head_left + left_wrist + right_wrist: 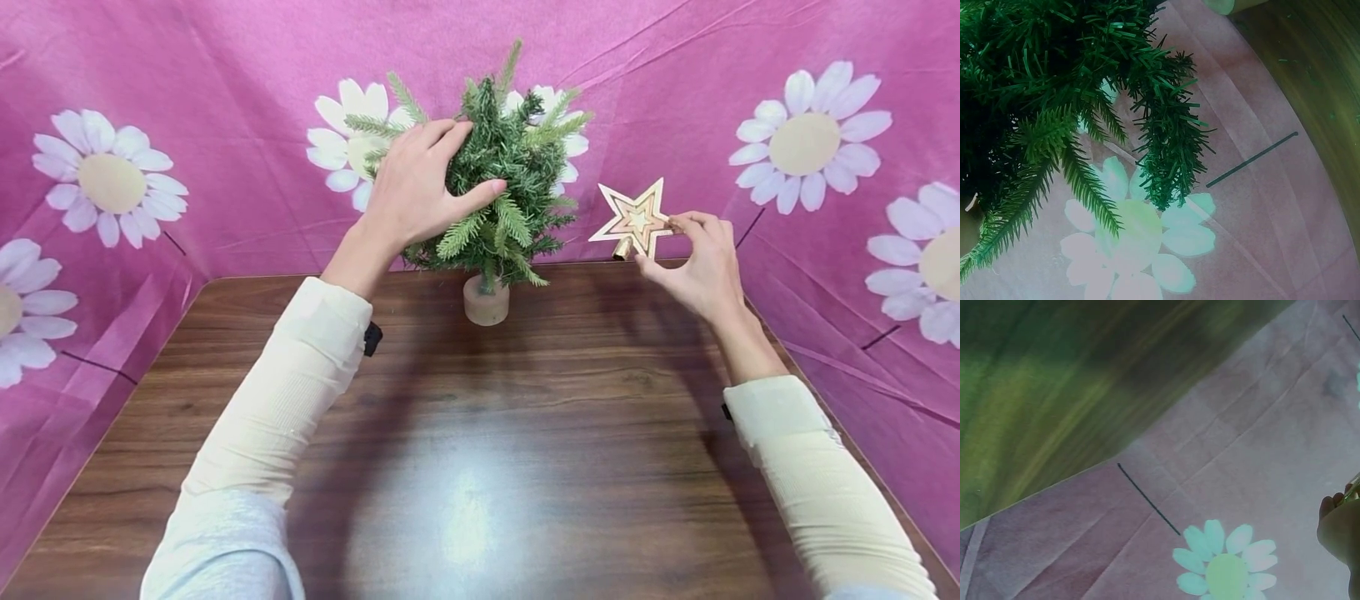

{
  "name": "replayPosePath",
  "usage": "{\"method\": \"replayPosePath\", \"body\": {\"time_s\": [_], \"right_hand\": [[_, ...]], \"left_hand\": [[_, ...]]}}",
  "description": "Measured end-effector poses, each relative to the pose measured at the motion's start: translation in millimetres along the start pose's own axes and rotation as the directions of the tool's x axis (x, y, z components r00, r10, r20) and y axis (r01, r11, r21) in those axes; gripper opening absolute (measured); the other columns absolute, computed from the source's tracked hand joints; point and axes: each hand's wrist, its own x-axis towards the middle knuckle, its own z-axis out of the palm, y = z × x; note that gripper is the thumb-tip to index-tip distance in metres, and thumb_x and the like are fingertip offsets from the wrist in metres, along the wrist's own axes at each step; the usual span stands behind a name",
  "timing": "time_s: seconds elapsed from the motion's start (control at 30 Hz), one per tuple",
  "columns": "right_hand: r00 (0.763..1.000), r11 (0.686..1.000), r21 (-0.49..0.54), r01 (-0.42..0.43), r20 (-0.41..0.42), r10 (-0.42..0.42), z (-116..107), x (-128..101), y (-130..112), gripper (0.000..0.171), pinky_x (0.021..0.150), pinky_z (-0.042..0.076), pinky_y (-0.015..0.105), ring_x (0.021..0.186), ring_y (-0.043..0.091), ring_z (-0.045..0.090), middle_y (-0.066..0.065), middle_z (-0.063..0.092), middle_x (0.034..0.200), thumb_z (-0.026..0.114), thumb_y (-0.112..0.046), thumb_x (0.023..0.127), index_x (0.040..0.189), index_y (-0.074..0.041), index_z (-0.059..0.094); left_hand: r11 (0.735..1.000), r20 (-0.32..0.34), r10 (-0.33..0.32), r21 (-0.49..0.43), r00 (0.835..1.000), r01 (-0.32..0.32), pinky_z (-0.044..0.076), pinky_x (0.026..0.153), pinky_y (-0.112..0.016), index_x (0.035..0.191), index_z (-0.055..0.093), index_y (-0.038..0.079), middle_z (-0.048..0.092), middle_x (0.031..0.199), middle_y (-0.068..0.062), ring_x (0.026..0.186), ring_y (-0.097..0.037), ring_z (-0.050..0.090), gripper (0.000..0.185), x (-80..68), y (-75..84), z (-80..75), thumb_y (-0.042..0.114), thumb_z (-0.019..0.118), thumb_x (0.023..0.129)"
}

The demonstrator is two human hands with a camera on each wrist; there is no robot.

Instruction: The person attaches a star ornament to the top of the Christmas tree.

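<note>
Evidently, the left hand lies at the nine o'clock side of the green tree, its thumb stretched straight over the needles and spread wide from the fingers; these touch the foliage, and their tips partly sink into it, so I cannot tell how the ends lie; the right hand, at about four o'clock from the tree, pinches the gold star between thumb and fingers by its points toward three and five o'clock; a small gold socket shows at the star's seven o'clock.

The tree stands upright near twelve o'clock on the wooden table, its pale round base resting there at six o'clock below the branches; the star is near the tree but apart from it; behind hangs a pink cloth with white daisies; the right wrist view catches only part of that hand, toward four o'clock, its grip unclear there.
</note>
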Motion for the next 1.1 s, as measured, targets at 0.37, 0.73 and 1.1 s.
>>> {"method": "replayPosePath", "body": {"time_s": [0.37, 0.73, 1.1], "right_hand": [[0.997, 0.999, 0.019, 0.045, -0.065, -0.043, -4.7, 9.6, -17.0, 0.063, 0.087, 0.035, 0.048, 0.111, 0.043, 0.045, 0.026, 0.059, 0.122, 0.084, -0.029, 0.070, 0.119, 0.008, 0.069], [0.992, 0.996, 0.020, 0.090, -0.095, -0.088, -8.1, 19.7, -31.1, 0.064, 0.092, 0.035, 0.048, 0.114, 0.045, 0.046, 0.027, 0.059, 0.120, 0.084, -0.030, 0.071, 0.120, 0.008, 0.068], [0.988, 0.994, 0.030, 0.104, -0.122, -0.100, -16.0, 34.2, -45.5, 0.065, 0.096, 0.035, 0.045, 0.115, 0.042, 0.046, 0.026, 0.060, 0.119, 0.084, -0.031, 0.071, 0.122, 0.006, 0.069]], "left_hand": [[1.000, -0.009, 0.013, -0.006, 1.000, -0.013, 0.020, 0.121, -0.042, 0.157, 0.038, 0.014, 0.041, 0.158, -0.008, 0.145, -0.026, 0.036, 0.089, 0.5, -0.6, 0.4, 0.072, 0.050, 0.091], [1.000, -0.002, 0.006, -0.005, 1.000, -0.006, 0.021, 0.121, -0.042, 0.158, 0.036, 0.015, 0.040, 0.158, -0.008, 0.145, -0.026, 0.035, 0.090, 0.5, 0.1, 1.6, 0.073, 0.050, 0.091], [1.000, -0.026, 0.020, -0.010, 0.999, -0.020, 0.023, 0.120, -0.039, 0.158, 0.038, 0.014, 0.042, 0.157, -0.007, 0.143, -0.025, 0.037, 0.090, -0.6, -0.6, 1.4, 0.072, 0.052, 0.091]]}}
